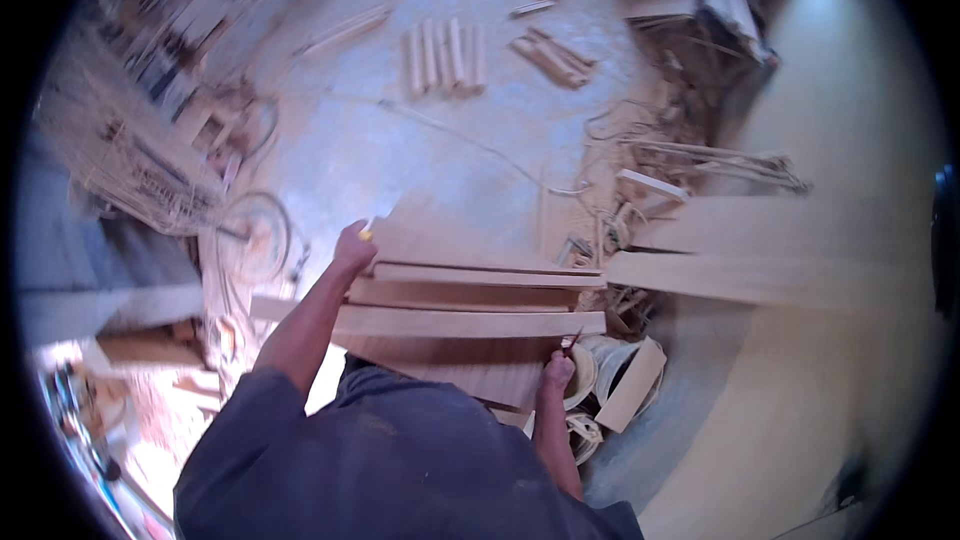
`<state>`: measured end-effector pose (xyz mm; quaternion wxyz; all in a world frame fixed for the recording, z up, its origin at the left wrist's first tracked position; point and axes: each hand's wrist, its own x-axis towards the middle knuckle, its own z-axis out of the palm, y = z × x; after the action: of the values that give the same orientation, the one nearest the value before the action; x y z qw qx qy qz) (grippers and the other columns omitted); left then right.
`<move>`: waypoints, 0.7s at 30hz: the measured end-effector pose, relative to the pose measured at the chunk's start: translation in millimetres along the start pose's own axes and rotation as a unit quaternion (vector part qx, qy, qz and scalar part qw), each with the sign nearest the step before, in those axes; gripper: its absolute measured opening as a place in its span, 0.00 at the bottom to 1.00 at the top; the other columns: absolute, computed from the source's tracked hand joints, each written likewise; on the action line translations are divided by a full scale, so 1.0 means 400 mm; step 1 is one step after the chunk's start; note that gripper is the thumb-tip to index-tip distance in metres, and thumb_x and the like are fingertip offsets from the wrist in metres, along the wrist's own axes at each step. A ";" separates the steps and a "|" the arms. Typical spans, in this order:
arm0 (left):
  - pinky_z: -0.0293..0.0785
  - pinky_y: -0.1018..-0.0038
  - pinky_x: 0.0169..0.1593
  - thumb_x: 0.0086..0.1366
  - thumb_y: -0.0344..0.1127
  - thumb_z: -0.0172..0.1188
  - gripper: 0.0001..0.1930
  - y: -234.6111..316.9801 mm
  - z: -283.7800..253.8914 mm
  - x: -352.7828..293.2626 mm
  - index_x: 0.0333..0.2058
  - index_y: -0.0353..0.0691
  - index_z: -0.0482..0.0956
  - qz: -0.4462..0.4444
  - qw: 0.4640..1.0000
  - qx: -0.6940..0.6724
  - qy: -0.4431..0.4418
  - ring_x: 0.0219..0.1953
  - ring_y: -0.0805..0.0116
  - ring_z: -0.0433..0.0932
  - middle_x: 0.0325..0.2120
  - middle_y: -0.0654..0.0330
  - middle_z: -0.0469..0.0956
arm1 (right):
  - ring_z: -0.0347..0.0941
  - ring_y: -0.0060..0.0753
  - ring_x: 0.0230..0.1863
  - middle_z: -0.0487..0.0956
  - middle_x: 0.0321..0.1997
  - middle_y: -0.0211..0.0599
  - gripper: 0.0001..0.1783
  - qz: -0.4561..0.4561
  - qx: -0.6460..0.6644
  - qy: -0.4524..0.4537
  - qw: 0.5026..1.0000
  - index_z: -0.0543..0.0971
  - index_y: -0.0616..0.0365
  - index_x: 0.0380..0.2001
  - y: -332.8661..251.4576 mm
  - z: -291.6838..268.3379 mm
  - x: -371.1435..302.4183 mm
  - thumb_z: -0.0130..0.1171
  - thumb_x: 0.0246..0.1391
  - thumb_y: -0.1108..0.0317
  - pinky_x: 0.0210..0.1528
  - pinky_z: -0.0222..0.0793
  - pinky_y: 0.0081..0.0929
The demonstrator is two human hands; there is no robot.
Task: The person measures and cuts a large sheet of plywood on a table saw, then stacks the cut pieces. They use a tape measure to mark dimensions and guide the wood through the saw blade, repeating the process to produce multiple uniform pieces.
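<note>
My left hand [354,248] is closed at the far left corner of the wooden planks, around a small yellow and white object [366,231] too blurred to name. My right hand [560,370] is closed on a thin dark red pencil [572,342], its tip pointing up beside the right end of the near plank. In front of my body the near wooden plank [470,323] lies crosswise, with a second plank [480,276] parallel beyond it. A wide wooden board [430,235] stretches past them, and another board [450,365] is on the near side.
Round buckets [580,380] stand by my right hand, with a wood offcut [632,387] across one. Long boards [700,275] extend right. Several wood strips [445,55] lie on the dusty floor ahead, and a cable [470,140] crosses it. Wood scraps are piled left.
</note>
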<state>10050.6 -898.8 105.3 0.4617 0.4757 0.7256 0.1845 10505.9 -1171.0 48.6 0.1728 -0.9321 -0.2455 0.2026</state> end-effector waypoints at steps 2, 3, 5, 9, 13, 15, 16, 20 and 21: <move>0.71 0.67 0.59 0.51 0.29 0.59 0.34 -0.015 0.024 0.074 0.61 0.34 0.71 -0.036 0.999 -0.028 0.025 0.56 0.52 0.77 0.53 0.41 0.77 | 0.73 0.45 0.27 0.79 0.24 0.51 0.25 0.086 0.078 -0.026 0.993 0.81 0.75 0.30 -0.129 0.002 0.030 0.55 0.54 0.56 0.34 0.68 0.48; 0.71 0.67 0.59 0.52 0.29 0.59 0.34 0.007 0.025 0.096 0.61 0.35 0.71 -0.056 0.997 -0.046 0.017 0.57 0.51 0.77 0.53 0.40 0.77 | 0.73 0.45 0.27 0.80 0.26 0.51 0.25 0.115 0.101 -0.034 0.988 0.81 0.75 0.31 -0.175 -0.009 0.035 0.55 0.54 0.55 0.34 0.68 0.48; 0.71 0.66 0.60 0.53 0.30 0.59 0.33 0.021 0.016 0.169 0.61 0.35 0.71 -0.055 0.998 -0.031 0.021 0.57 0.50 0.76 0.54 0.40 0.76 | 0.72 0.45 0.29 0.81 0.30 0.53 0.26 0.164 0.161 -0.033 0.973 0.81 0.75 0.34 -0.275 -0.009 0.084 0.56 0.53 0.54 0.35 0.68 0.47; 0.71 0.64 0.60 0.54 0.31 0.58 0.33 0.096 0.025 0.268 0.62 0.36 0.71 -0.025 1.000 0.007 0.009 0.58 0.48 0.76 0.55 0.40 0.76 | 0.78 0.51 0.39 0.82 0.35 0.58 0.25 0.129 0.042 -0.023 0.990 0.80 0.77 0.38 -0.347 0.006 0.216 0.54 0.54 0.58 0.43 0.70 0.46; 0.72 0.63 0.59 0.54 0.31 0.58 0.33 0.084 -0.004 0.407 0.62 0.36 0.70 -0.061 0.998 0.009 0.018 0.57 0.47 0.76 0.54 0.40 0.77 | 0.72 0.36 0.32 0.79 0.32 0.41 0.21 0.105 0.132 -0.057 0.984 0.81 0.70 0.34 -0.443 0.086 0.281 0.55 0.57 0.57 0.36 0.69 0.40; 0.73 0.63 0.58 0.54 0.32 0.58 0.33 0.092 -0.035 0.447 0.61 0.37 0.71 -0.077 0.995 -0.005 0.056 0.56 0.48 0.77 0.52 0.40 0.78 | 0.71 0.34 0.34 0.78 0.32 0.38 0.20 0.113 0.148 -0.079 0.979 0.81 0.67 0.34 -0.553 0.116 0.278 0.54 0.58 0.58 0.37 0.68 0.37; 0.74 0.63 0.57 0.53 0.32 0.58 0.32 0.096 -0.047 0.462 0.61 0.37 0.72 -0.085 0.994 -0.013 0.072 0.55 0.48 0.78 0.52 0.40 0.78 | 0.71 0.34 0.34 0.78 0.33 0.37 0.20 0.126 0.177 -0.092 0.972 0.81 0.67 0.35 -0.588 0.126 0.280 0.54 0.58 0.57 0.38 0.68 0.37; 0.76 0.64 0.54 0.51 0.33 0.59 0.32 0.068 -0.126 0.556 0.59 0.37 0.74 -0.053 0.992 -0.020 0.116 0.52 0.49 0.80 0.48 0.41 0.80 | 0.72 0.36 0.30 0.78 0.30 0.36 0.24 0.118 0.132 -0.133 0.975 0.80 0.69 0.41 -0.758 0.172 0.295 0.54 0.58 0.54 0.35 0.69 0.39; 0.77 0.65 0.53 0.50 0.33 0.59 0.32 0.092 -0.160 0.582 0.59 0.37 0.75 -0.045 0.992 -0.020 0.119 0.51 0.49 0.81 0.48 0.41 0.81 | 0.73 0.38 0.29 0.79 0.30 0.36 0.26 0.109 0.114 -0.147 0.977 0.80 0.71 0.43 -0.751 0.207 0.329 0.55 0.58 0.53 0.33 0.70 0.39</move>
<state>9987.2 -669.9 48.5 0.3893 0.4079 0.7921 0.2339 10456.2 -836.8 65.6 0.2164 -0.8877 -0.1400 0.3815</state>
